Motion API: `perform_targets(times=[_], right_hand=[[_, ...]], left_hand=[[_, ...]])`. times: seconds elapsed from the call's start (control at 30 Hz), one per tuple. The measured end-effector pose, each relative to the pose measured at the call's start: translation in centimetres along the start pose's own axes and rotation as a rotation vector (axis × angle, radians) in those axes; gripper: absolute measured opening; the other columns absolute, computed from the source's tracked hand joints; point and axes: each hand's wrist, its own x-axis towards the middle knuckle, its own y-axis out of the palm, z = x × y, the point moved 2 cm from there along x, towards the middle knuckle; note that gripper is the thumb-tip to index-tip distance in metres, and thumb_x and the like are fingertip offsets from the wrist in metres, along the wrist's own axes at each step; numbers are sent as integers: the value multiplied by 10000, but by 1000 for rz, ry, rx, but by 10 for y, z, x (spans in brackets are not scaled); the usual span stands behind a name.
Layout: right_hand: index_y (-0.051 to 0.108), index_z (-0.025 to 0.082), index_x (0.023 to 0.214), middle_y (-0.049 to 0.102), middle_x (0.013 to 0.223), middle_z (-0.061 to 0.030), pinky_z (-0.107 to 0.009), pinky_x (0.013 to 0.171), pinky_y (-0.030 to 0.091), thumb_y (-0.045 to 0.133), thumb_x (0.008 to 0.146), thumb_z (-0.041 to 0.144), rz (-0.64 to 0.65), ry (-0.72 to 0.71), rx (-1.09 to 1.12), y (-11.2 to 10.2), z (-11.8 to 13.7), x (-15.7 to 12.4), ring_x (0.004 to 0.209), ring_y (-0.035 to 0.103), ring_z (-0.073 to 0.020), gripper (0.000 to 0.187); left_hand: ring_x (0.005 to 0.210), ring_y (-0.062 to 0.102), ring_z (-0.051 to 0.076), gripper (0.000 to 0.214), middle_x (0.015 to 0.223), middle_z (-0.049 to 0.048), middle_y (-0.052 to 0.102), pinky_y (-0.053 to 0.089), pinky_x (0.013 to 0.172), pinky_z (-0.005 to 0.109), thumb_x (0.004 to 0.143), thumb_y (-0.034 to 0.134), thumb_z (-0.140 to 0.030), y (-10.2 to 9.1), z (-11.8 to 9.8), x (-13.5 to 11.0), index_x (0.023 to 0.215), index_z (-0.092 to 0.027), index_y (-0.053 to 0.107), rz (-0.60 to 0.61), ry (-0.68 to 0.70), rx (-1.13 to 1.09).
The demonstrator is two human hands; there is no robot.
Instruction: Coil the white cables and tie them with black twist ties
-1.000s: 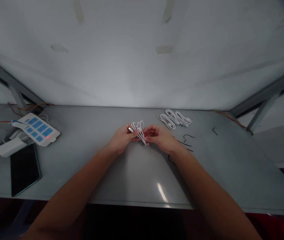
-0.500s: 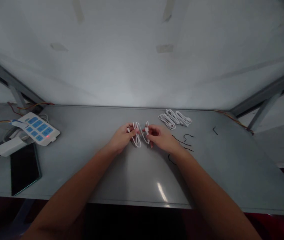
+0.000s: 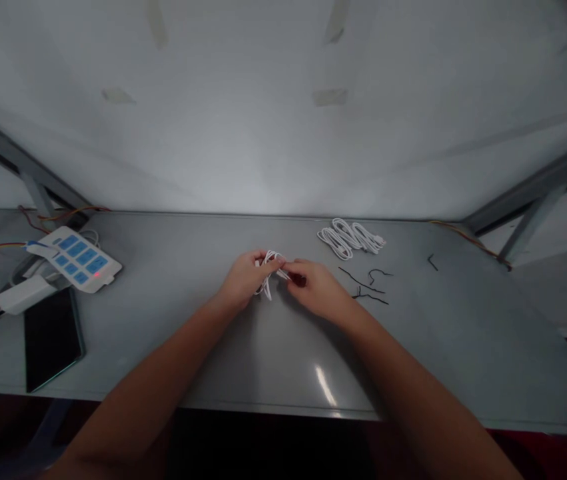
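A white charging cable [image 3: 267, 275], folded into a small looped bundle, sits in my left hand [image 3: 247, 279], which grips it above the grey metal table [image 3: 173, 250]. My right hand [image 3: 316, 289] comes in from the right, its fingertips pinching the strand that runs out of the bundle. Both hands are close together, and my fingers hide much of the cable and its plug ends.
A second coiled white cable bundle [image 3: 349, 239] lies on the table beyond my right hand. Short black wires [image 3: 364, 285] lie to its lower right. At left are a blue-buttoned white power strip [image 3: 77, 263], a white adapter [image 3: 24, 296] and a dark tablet [image 3: 52, 339].
The cable loops, spread between my hands before, are now gathered into a tighter bundle. My hands have drawn closer, with my right hand pinching the strand beside the bundle.
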Motion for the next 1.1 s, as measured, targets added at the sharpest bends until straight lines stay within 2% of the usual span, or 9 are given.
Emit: perform_targets(times=[0.13,0.3,0.43,0.63,0.87,1.0,1.1], right_hand=[[768,250,1030,602,756,-10,-310,673,373,591,862,136,8,6,2,3,1,0,677,513,-166,269],[761,287,1212,615,773,-5,-309,693,400,652,921,283,-4,15,78,0,-3,2,694,521,-168,310],[788,275,1182,651,855,-27,-307,715,430,601,957,258,-1,34,131,-5,-8,2,715,562,-156,293],[816,257,1108,658,882,-35,-308,733,447,671,913,240,-44,68,80,-8,-13,2,717,572,-150,244],[812,248,986,725,899,-46,-324,736,460,659,903,218,-30,82,141,-5,-14,4,763,613,-180,177],[797,249,1015,751,936,-54,-346,763,470,596,944,240,23,62,159,-4,-13,2,820,643,-207,213],[799,271,1027,750,977,-57,-355,794,483,582,935,208,7,31,173,-6,-13,1,861,659,-212,244]], left_hand=[[606,573,130,242,711,12,680,396,566,246,827,742,-429,-2,2,1,855,-189,727,-24,28,33],[586,560,123,245,703,7,675,383,538,240,817,743,-423,-4,-2,1,862,-184,711,-13,22,9],[579,554,124,293,696,9,659,396,546,245,816,758,-464,-8,-4,1,871,-185,689,7,-1,-7],[509,457,105,419,584,-34,526,348,502,243,815,745,-587,-11,-7,-1,780,-188,619,54,27,10],[584,478,114,465,665,-1,585,349,551,252,854,694,-629,-12,-15,-6,756,-177,641,246,102,83],[575,467,110,458,658,-3,572,350,557,254,843,711,-622,-12,-16,-7,757,-177,647,286,70,30],[575,453,110,449,656,0,559,339,549,248,828,729,-610,-13,-17,-6,767,-171,658,294,41,-13]])
